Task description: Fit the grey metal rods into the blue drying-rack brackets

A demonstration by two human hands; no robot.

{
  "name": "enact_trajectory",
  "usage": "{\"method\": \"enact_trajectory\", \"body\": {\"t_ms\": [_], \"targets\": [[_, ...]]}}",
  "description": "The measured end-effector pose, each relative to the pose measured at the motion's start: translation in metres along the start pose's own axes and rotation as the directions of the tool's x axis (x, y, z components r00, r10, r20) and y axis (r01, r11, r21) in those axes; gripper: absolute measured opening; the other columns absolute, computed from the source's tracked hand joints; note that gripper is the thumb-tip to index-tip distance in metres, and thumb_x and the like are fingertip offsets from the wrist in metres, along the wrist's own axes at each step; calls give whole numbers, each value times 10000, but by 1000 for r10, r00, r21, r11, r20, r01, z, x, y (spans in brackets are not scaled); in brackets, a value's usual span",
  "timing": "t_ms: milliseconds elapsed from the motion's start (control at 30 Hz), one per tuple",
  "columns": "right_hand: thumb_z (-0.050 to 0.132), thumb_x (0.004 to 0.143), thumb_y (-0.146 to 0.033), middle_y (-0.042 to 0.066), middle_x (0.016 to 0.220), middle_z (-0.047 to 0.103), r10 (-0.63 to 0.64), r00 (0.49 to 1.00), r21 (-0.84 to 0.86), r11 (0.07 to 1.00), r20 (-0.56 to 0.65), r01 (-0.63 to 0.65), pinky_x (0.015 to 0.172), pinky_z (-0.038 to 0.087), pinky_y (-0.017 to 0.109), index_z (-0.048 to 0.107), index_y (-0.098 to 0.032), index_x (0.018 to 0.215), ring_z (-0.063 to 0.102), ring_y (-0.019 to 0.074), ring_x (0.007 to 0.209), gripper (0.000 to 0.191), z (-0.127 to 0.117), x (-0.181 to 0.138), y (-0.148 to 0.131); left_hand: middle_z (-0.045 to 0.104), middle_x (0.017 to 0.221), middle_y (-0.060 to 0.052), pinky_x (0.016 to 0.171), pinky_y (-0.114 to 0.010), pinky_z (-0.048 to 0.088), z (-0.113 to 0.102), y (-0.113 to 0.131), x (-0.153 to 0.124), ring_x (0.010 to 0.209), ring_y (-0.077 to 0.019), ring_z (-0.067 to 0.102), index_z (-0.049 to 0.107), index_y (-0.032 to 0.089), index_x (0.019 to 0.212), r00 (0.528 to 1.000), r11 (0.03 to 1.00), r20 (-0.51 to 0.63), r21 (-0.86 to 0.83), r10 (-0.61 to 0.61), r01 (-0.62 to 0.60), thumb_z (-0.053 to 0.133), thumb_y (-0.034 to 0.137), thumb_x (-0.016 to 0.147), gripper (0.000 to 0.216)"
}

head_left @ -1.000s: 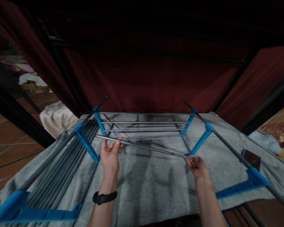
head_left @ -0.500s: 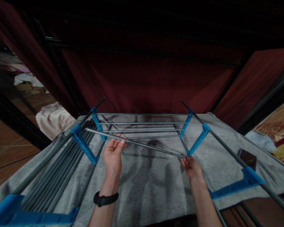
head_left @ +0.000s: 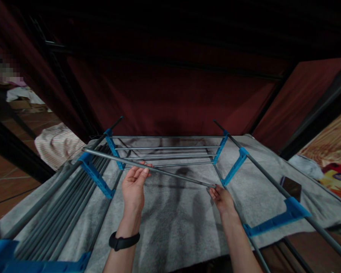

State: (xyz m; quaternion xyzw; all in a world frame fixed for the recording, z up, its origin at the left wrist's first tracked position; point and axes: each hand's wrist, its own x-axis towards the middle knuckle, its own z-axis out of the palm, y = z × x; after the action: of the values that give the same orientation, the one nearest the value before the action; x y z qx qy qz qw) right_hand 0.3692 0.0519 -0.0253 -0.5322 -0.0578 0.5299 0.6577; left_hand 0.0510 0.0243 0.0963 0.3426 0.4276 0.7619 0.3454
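Note:
A thin grey metal rod [head_left: 173,174] slants across the middle of the rack frame, its left end higher and near the second blue bracket [head_left: 96,174] on the left. My left hand [head_left: 134,182] pinches the rod left of its middle, thumb on top; a black band circles that wrist. With its fingertips my right hand [head_left: 222,198] grips the rod's right end, close to the blue bracket [head_left: 235,167] on the right side. Several rods [head_left: 126,148] span the far pair of brackets. No rod spans the nearer brackets.
A bundle of loose grey rods [head_left: 65,204] lies along the left side on the grey blanket [head_left: 170,235]. A dark phone-like object [head_left: 291,188] rests at the right. Dark red panels [head_left: 170,98] stand behind. Striped cloth [head_left: 59,146] is at the left.
The rod has shifted left, its left end now reaching above the left bracket. My right hand has moved left with it, while my left hand stays almost in place. The view has turned slightly.

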Motion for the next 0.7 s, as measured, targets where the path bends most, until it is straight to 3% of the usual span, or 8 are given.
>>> {"method": "enact_trajectory", "body": {"t_ms": [167, 333, 500, 700], "targets": [[574, 769, -27, -34, 669, 608, 48, 999, -46, 998, 18, -47, 616, 602, 225, 563, -206, 860, 643, 101, 587, 201, 9, -9, 4, 752, 985, -80, 751, -301, 547, 3, 2, -2, 921, -209, 714, 632, 190, 1015, 999, 999, 35, -30, 13, -12, 808, 318, 729, 359], [642, 754, -88, -1, 673, 645, 121, 985, -172, 980, 122, -99, 585, 571, 217, 604, -179, 832, 633, 105, 568, 125, 19, -20, 7, 747, 1032, -91, 783, -319, 551, 5, -1, -3, 959, -220, 712, 635, 188, 1041, 997, 1000, 76, -3, -14, 14, 786, 369, 756, 370], [700, 708, -201, 35, 710, 702, 93, 981, -323, 946, 171, -33, 536, 523, 210, 638, -168, 816, 625, 110, 554, 129, 30, -34, 11, 752, 1021, -106, 783, -315, 543, 7, -9, -3, 951, -224, 714, 646, 177, 1076, 995, 999, 97, 2, -33, 33, 783, 363, 761, 390], [745, 567, -236, 19, 664, 694, 100, 936, -406, 912, 337, 49, 535, 481, 246, 647, -186, 759, 599, 134, 553, 222, 45, -50, 22, 750, 1012, -114, 828, -347, 533, 11, -13, -7, 1004, -244, 700, 641, 166, 1126, 990, 998, 127, 46, -54, 49, 754, 392, 784, 425]]}}
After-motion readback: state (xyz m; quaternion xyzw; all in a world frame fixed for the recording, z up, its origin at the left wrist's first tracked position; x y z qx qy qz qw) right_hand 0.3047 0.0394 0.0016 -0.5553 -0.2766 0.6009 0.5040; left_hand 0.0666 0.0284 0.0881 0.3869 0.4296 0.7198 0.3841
